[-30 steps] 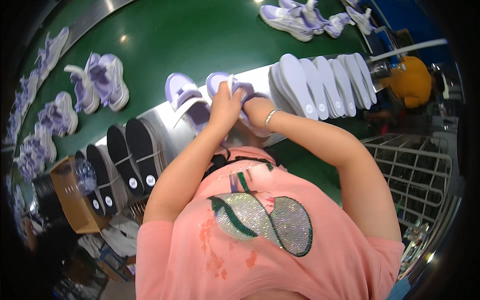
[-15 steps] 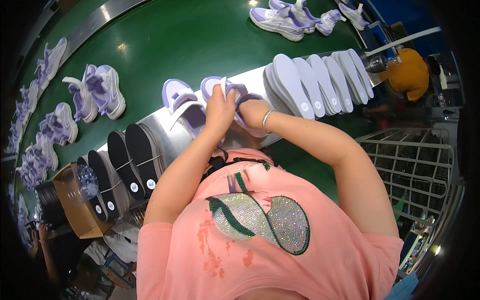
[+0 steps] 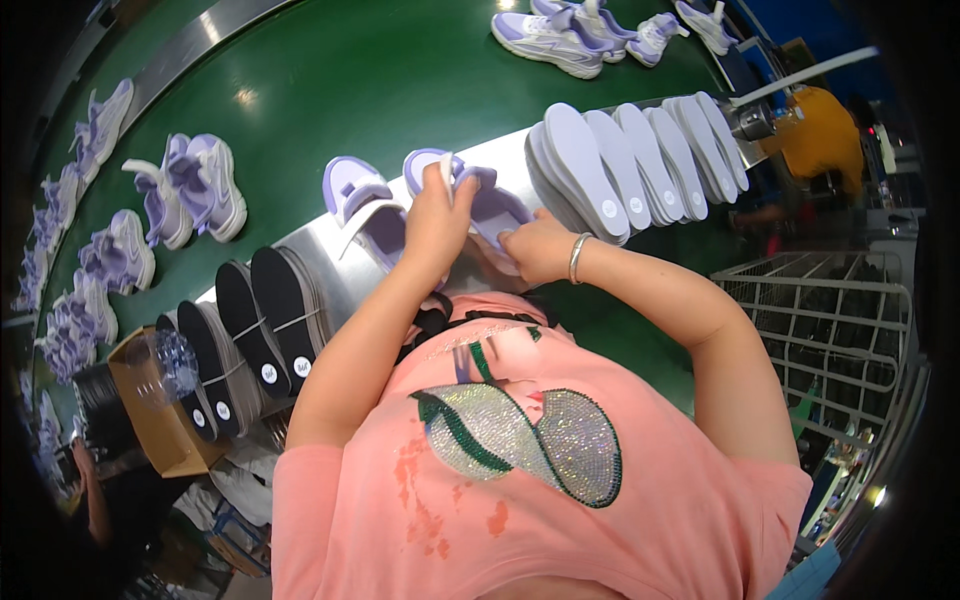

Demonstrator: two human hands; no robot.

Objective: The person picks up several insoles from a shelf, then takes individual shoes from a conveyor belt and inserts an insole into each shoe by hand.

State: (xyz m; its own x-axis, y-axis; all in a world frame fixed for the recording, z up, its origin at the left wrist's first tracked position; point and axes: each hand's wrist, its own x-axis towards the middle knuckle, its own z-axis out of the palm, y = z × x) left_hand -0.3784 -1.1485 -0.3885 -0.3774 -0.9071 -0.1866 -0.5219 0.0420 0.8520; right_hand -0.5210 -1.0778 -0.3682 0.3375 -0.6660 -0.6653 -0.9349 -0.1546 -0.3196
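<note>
A white and lavender sneaker is between my hands at the metal ledge, its opening facing up. My left hand is closed around its tongue and the upper near the laces. At the heel end, my right hand grips the collar, its thumb by the rim and a silver bangle on the wrist. The lavender lining shows; what lies deep inside is hard to make out. Just left stands a second sneaker of the same kind, its white tongue folded out, touched by neither hand.
Stacks of pale grey insoles lie on the metal ledge to the right; bundled black insoles are at left. More sneakers stand on the green conveyor. A wire rack and a person in yellow are at right.
My right hand has come out of the sneaker's opening and moved back to its heel collar. My left hand keeps its hold on the tongue.
</note>
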